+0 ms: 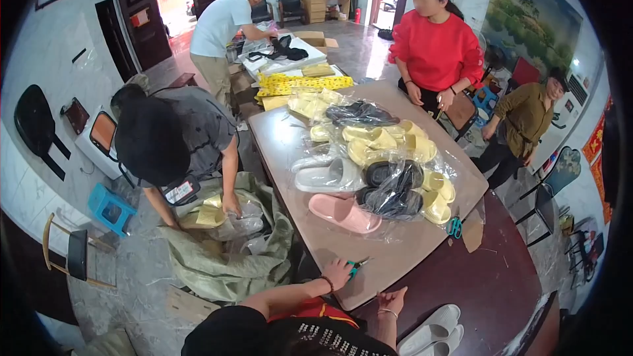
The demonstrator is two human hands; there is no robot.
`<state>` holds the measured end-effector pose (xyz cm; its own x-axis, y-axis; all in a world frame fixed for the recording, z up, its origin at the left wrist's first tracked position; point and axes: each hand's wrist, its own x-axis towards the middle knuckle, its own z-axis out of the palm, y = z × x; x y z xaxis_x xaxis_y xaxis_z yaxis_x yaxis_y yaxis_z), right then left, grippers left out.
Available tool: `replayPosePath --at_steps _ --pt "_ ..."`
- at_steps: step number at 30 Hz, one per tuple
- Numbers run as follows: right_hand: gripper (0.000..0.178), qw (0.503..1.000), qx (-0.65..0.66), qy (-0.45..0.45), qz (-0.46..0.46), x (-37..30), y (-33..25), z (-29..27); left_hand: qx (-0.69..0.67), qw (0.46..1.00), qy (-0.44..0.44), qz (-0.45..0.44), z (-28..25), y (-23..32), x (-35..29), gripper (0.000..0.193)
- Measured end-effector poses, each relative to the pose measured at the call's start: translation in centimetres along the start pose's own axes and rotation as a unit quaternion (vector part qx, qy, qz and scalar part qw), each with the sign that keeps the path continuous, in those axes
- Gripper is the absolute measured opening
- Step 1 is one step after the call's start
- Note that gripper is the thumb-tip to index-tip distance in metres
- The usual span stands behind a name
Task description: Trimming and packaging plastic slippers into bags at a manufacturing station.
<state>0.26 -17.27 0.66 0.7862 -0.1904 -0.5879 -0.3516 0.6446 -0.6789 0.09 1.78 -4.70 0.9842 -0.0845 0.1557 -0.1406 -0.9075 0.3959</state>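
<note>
My left hand (337, 274) rests at the near corner of the tan board, its fingers closed round a small cutting tool with teal handles (357, 267); the metal tip points away to the right. My right hand (391, 302) hovers by the board's near edge, fingers loosely bent and apart, with nothing seen in it. Ahead lies a pile of slippers in clear bags: a pink pair (344, 213) nearest, then a white pair (328, 175), a black pair (393, 188) and several yellow ones (379, 137). Teal-handled scissors (454, 227) lie at the board's right edge.
Unbagged grey slippers (432, 331) sit on the dark red table (488, 277) at my right. On the left, a person (178, 132) bends over a large woven sack (227, 267) of bagged slippers. Other people stand across the board, at a far table (290, 59) and at right.
</note>
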Motion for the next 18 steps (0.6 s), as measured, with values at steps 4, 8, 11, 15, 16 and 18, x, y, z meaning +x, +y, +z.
replayPosePath --at_steps 4,8,11,15,16,18 --pt "0.044 0.999 -0.014 0.047 0.002 1.2 -1.7 -0.7 0.053 0.998 -0.019 0.026 -0.9 -0.8 -0.1 0.036" --pt "0.037 0.999 0.029 0.007 0.033 3.7 -4.1 1.4 0.081 0.991 -0.099 0.039 -0.5 -1.4 0.7 0.041" --pt "0.027 0.995 -0.042 -0.015 -0.084 5.7 -5.6 3.8 0.065 0.982 -0.179 0.004 -1.0 -1.1 2.7 0.045" --pt "0.021 0.999 0.001 0.021 -0.048 7.0 -5.6 6.9 -0.102 0.954 -0.263 -0.105 0.5 -3.3 4.1 0.056" --pt "0.021 0.999 -0.001 0.022 -0.049 8.5 -4.4 6.3 -0.218 0.937 -0.247 -0.12 1.9 -4.9 4.1 0.059" --pt "0.025 0.987 -0.096 0.037 -0.122 12.6 0.1 2.7 -0.331 0.903 -0.246 -0.117 2.0 -4.5 5.8 0.062"
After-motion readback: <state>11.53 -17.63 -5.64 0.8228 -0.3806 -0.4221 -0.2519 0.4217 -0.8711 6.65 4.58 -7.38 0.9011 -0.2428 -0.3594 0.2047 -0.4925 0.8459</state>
